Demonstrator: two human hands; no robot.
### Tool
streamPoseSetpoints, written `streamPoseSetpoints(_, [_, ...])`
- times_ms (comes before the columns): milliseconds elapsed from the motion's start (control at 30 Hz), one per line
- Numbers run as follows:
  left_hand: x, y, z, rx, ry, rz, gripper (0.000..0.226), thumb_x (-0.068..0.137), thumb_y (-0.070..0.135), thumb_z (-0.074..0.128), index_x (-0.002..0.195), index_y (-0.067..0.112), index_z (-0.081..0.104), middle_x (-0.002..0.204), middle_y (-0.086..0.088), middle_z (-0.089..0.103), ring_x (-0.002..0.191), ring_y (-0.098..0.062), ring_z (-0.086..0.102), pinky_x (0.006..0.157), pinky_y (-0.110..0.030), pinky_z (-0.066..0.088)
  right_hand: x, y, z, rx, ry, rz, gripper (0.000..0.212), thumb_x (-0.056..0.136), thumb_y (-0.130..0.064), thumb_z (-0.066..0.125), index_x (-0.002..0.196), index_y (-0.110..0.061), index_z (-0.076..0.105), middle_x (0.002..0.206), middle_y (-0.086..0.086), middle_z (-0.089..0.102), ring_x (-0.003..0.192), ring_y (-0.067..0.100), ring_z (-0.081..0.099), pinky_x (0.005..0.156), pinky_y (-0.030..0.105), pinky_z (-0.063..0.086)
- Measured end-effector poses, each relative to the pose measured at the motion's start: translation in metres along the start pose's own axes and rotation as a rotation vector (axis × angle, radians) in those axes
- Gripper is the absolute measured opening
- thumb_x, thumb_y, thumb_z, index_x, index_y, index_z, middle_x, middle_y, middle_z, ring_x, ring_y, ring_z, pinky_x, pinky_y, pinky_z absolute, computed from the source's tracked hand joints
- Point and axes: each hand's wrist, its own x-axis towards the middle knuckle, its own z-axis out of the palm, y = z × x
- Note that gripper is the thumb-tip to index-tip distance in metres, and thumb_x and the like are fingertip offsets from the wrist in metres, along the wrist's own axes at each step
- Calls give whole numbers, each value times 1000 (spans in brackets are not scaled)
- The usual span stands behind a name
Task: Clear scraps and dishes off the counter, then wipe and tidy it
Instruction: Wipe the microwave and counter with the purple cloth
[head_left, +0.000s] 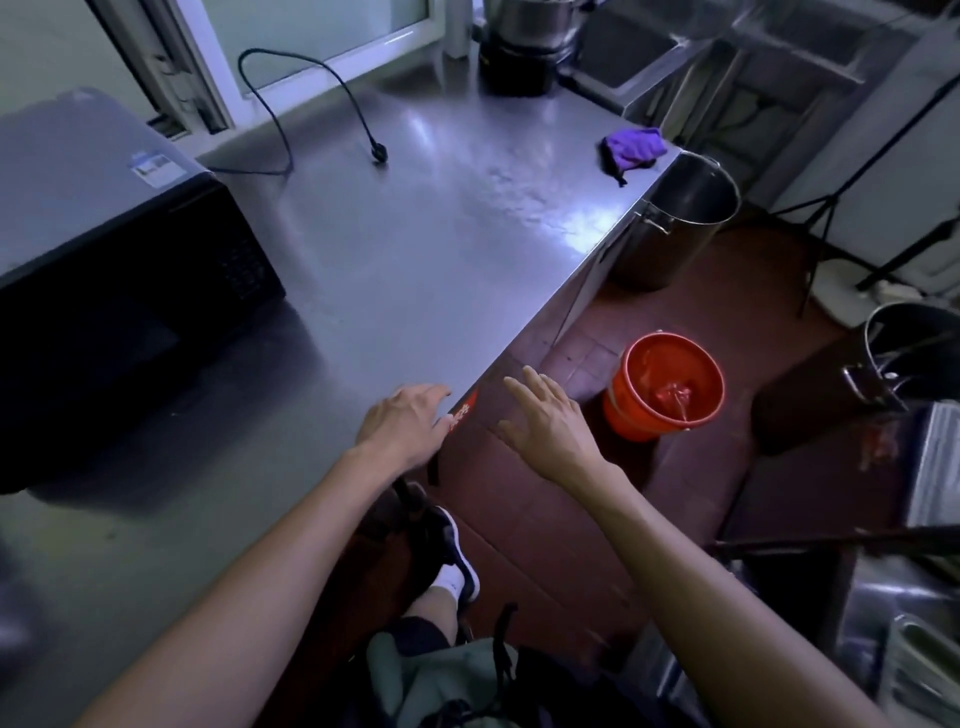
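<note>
**Both hands loose at the counter's near edge**

Nearest the camera, two bare forearms reached forward. The left hand (402, 423) lay flat on the steel counter (395, 249) at its near edge, fingers relaxed and holding nothing. The right hand (545, 421) hung just beyond that edge, over the floor, fingers straight and spread, also holding nothing. A purple cloth (631, 148) sat bunched at the counter's far right corner, well apart from both hands. A black microwave (119, 270) stood on the left, with a loose black power cord (332, 93) behind it. On the red floor stood an orange bucket (665, 384) and a tall steel pot (675, 218).
</note>
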Motion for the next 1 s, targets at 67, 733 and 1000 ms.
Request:
streamPoseSetpoints(67, [30, 1, 2, -31, -16, -1, 47, 97, 43, 49, 141, 29, 48, 144, 3, 53, 128, -24, 51, 99, -39, 44, 21, 10, -5, -19, -22, 10, 67, 95, -43, 55, 154, -29, 28, 166, 4, 16, 152, 26, 15, 118, 47, 25])
streamPoseSetpoints(733, [238, 31, -45, -119, -57, 46, 46, 99, 40, 47, 142, 27, 48, 144, 2, 52, 128, -24, 51, 99, -39, 44, 200, 79, -75, -6, -18, 92, 64, 95, -37, 58, 152, -24, 32, 164, 8, 21, 152, 26, 16, 115, 51, 28])
streamPoseSetpoints(1000, [352, 79, -48, -73, -91, 20, 46, 99, 40, 46, 143, 27, 46, 145, 4, 50, 129, -23, 48, 100, -39, 43, 301, 151, -96, 11, -48, 42, 65, 96, -44, 56, 152, -29, 28, 165, 6, 17, 152, 26, 14, 115, 53, 27])
